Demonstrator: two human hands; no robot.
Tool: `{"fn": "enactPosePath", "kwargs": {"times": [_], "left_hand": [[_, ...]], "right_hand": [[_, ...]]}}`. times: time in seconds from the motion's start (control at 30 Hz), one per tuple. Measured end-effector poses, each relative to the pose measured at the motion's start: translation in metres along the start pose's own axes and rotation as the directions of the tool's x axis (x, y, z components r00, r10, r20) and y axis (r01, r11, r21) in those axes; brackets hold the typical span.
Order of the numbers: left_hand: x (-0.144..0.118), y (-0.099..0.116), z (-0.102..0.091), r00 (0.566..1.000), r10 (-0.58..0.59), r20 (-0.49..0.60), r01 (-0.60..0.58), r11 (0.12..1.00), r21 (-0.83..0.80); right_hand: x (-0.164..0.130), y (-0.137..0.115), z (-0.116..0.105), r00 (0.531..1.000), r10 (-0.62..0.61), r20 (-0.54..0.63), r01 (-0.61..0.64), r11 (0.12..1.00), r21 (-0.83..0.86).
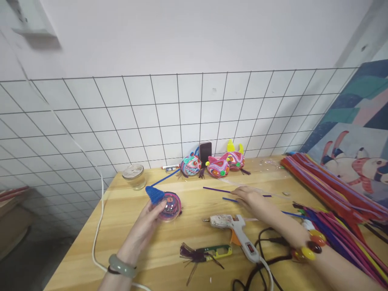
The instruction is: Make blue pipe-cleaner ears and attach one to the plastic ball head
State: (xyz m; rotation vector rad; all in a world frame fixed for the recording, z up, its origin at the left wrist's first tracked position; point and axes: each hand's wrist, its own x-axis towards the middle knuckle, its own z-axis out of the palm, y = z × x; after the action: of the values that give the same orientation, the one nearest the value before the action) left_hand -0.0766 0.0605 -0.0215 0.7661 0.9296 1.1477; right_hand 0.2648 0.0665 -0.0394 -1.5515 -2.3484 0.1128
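Observation:
My left hand [147,224] grips a round pink pipe-cleaner craft piece [170,207] with a blue coiled part and a blue pipe cleaner [163,178] trailing away from it, held just above the wooden table [121,226]. My right hand [254,202] reaches flat across the table, its fingertips beside a purple pipe cleaner [216,189] and a short blue one [229,199]; whether it touches either I cannot tell. A white hot glue gun [235,230] lies just in front of that hand.
Three finished colourful craft heads [214,165] and a dark phone [205,152] stand at the wire grid by the wall. A glass jar [134,176] sits back left. Green snips [216,253] with purple scraps lie near me. Bundles of pipe cleaners [333,190] fill the right side.

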Motion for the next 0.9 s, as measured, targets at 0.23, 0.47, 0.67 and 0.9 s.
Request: {"fn": "enactPosePath", "kwargs": {"times": [0.23, 0.47, 0.67, 0.9], "left_hand": [[-0.011, -0.004, 0.010, 0.990, 0.003, 0.144, -0.022, 0.992, 0.127], [-0.016, -0.007, 0.020, 0.974, 0.080, 0.213, -0.144, 0.942, 0.304], [0.009, -0.010, -0.006, 0.987, 0.159, 0.020, -0.145, 0.836, 0.529], [0.023, -0.018, -0.023, 0.977, 0.214, -0.026, -0.160, 0.801, 0.576]], "right_hand": [[0.002, -0.100, -0.015, 0.999, -0.014, -0.045, 0.030, 0.926, 0.375], [0.016, -0.158, 0.002, 0.998, -0.033, -0.060, 0.064, 0.771, 0.633], [0.025, -0.086, 0.002, 0.988, 0.131, 0.087, -0.150, 0.951, 0.270], [-0.007, 0.028, 0.007, 0.932, 0.343, 0.122, -0.346, 0.938, 0.011]]}}
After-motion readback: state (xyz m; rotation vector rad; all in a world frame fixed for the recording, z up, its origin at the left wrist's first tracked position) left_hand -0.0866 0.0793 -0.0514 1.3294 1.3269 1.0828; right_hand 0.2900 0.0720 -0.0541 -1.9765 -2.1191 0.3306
